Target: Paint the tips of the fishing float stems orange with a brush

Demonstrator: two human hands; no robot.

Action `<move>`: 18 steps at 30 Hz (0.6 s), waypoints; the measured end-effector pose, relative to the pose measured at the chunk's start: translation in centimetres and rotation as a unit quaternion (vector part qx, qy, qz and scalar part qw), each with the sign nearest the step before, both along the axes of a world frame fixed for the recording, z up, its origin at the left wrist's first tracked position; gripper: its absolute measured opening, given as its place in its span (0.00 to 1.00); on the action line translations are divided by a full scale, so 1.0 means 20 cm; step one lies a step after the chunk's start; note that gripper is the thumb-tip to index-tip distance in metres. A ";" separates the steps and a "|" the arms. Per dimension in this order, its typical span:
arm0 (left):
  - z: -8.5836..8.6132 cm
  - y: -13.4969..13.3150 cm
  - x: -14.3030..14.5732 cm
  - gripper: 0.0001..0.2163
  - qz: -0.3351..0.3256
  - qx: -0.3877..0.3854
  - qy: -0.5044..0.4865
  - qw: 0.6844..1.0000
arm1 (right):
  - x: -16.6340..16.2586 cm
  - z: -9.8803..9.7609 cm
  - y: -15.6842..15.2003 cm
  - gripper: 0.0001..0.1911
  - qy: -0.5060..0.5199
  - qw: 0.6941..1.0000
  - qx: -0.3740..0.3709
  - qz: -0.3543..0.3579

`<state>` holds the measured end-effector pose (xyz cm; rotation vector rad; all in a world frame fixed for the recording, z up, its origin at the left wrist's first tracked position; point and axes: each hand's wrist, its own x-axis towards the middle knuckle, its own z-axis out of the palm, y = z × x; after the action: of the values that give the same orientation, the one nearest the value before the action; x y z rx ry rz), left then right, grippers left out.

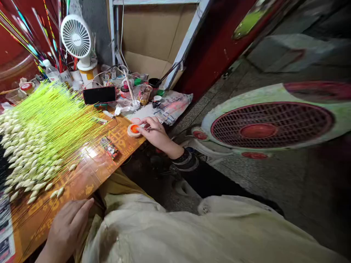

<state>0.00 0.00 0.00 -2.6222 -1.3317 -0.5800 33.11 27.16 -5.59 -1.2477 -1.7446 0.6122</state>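
My right hand point(153, 132) is closed round a thin paintbrush point(155, 129), its fingertips at the rim of a small round pot point(134, 135) with bright orange paint in it. The brush's tip is hidden by the fingers or too small to make out. At the table's near edge lies my left hand point(68, 226), fingers stretched out and nothing in them. Beyond it, many thin yellow-green stems point(63, 117) with pale, pointed bulb-like ends point(30, 164) are spread over the orange table point(93, 175).
A phone point(99, 95) leans upright behind the paint pot. Farther back stand a small white fan point(77, 38), a plastic bottle point(51, 71) and several paint cups. A small patterned box point(109, 148) lies near the front edge. On the right is a large floor fan point(271, 120).
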 end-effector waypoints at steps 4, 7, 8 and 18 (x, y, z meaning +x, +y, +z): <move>0.05 0.14 0.05 0.11 -0.035 0.000 0.000 0.999 | -0.01 0.02 -0.01 0.16 -0.008 1.000 -0.028 0.004; 0.08 0.20 0.10 0.12 -0.053 0.003 -0.005 0.999 | -0.01 0.03 -0.03 0.17 -0.036 0.998 -0.042 0.014; 0.08 0.21 0.11 0.12 -0.058 0.003 -0.006 0.998 | -0.02 0.04 -0.03 0.17 -0.042 0.998 -0.044 0.015; 0.02 0.18 0.08 0.12 -0.053 -0.017 -0.019 0.998 | -0.05 0.02 -0.03 0.15 -0.024 0.999 -0.039 0.019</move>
<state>1.67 3.53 0.49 -2.7366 -1.2288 -0.6289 32.01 26.59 -5.15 -1.2948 -1.8035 0.6830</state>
